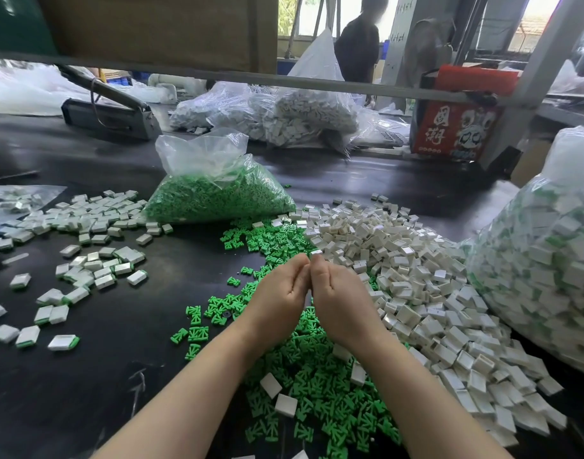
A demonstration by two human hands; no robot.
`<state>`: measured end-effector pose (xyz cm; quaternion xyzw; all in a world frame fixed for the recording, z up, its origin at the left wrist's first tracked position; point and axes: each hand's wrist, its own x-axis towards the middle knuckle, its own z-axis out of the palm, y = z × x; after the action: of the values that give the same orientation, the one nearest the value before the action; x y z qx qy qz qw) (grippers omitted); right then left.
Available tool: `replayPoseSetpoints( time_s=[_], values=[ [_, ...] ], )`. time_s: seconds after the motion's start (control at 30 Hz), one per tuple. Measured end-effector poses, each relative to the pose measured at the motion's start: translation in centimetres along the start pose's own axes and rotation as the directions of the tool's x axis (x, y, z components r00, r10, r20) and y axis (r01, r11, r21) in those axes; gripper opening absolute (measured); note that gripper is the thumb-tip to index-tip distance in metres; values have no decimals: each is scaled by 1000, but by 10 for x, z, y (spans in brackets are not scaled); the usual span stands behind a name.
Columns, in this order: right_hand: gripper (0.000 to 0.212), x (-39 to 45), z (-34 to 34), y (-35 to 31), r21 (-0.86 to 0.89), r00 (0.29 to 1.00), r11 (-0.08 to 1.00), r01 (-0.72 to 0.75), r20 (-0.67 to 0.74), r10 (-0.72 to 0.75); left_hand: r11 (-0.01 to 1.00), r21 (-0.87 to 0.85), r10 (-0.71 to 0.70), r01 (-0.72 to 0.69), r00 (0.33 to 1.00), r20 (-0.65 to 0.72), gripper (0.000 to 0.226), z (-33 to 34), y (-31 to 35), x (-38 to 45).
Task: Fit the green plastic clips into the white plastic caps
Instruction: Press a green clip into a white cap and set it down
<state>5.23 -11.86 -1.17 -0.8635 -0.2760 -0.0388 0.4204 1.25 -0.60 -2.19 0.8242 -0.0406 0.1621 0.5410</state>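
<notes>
Across a black worktable (85, 359) lie three loose spreads of parts: white plastic caps (433, 293) heaped on the right, green plastic clips (317, 376) piled in the middle, finished capped pieces (85, 226) scattered left. Far too many to count singly. One open bag of green clips (217, 193) sits behind; one large bag of assembled pieces (542, 253) bulges at right. Nearer, two bare hands meet above the piles, left hand (277, 293) and right hand (337, 296), fingertips pinched together on a white cap (316, 252); any clip between them is hidden, so I cannot tell. A skewed clip could jam or pop loose.
</notes>
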Motion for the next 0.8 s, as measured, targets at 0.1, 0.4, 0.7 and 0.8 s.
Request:
replayPoseSetpoints(
  time_s=[0.1,0.4,0.7,0.8],
  values=[
    [60,1,-2,0,399,990,907,-139,67,122,987,-159,3,-1,1000,7,32,-6,0,0],
    [69,0,-12,-5,667,899,619,-415,404,169,925,-379,-45,35,999,-17,24,-4,9,-3],
    [59,0,-9,1,748,910,559,-357,415,26,943,-332,-57,25,995,-86,20,-8,15,-1],
    [50,0,-8,1,746,914,571,-344,405,22,935,-353,-81,40,992,-101,27,-8,18,-1]
  ],
)
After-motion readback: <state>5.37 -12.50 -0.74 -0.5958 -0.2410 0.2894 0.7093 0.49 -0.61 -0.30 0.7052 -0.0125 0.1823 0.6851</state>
